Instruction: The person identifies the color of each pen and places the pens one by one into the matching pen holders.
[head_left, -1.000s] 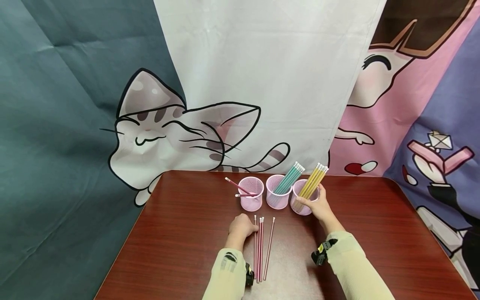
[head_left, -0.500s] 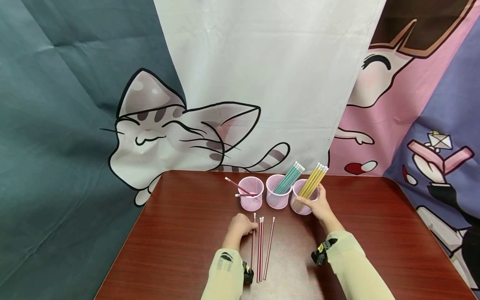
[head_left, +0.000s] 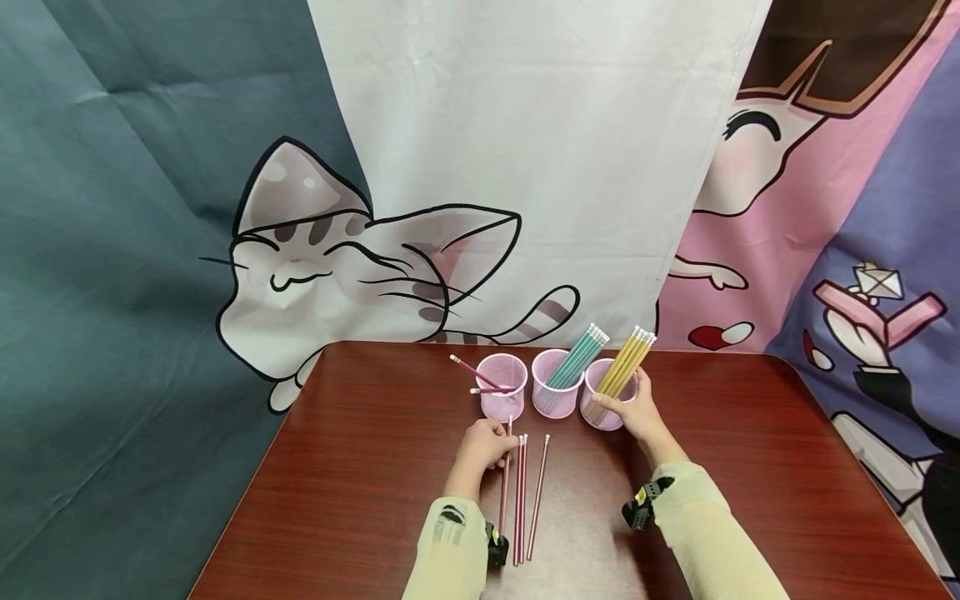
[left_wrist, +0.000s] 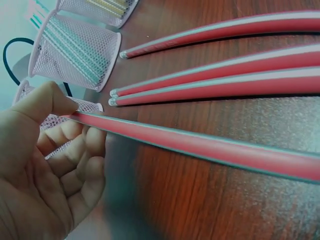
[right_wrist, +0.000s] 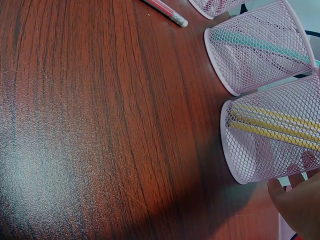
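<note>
My left hand [head_left: 480,446] pinches a red pencil [left_wrist: 200,142] near its eraser end, between thumb and fingers. Its far end rises toward the left pink mesh pencil cup [head_left: 502,408], which has two red pencils [head_left: 491,390] leaning in it. On the table beside this hand lie two red pencils [head_left: 520,500] side by side, and another red pencil [head_left: 538,497] a little to the right. My right hand [head_left: 637,412] grips the right pink mesh pencil cup [right_wrist: 270,135], thumb at the front and fingers round its right side. Yellow pencils [head_left: 626,362] stand tilted in that cup.
Between the two outer cups stands a middle pink mesh cup [head_left: 553,404] with teal pencils [head_left: 579,358] leaning right. The brown wooden table [head_left: 360,467] ends just behind the cups, where a printed cloth backdrop [head_left: 555,167] hangs.
My left hand has picked up the leftmost red pencil and shifted it slightly away from me, toward the left cup. The right hand stays on its cup.
</note>
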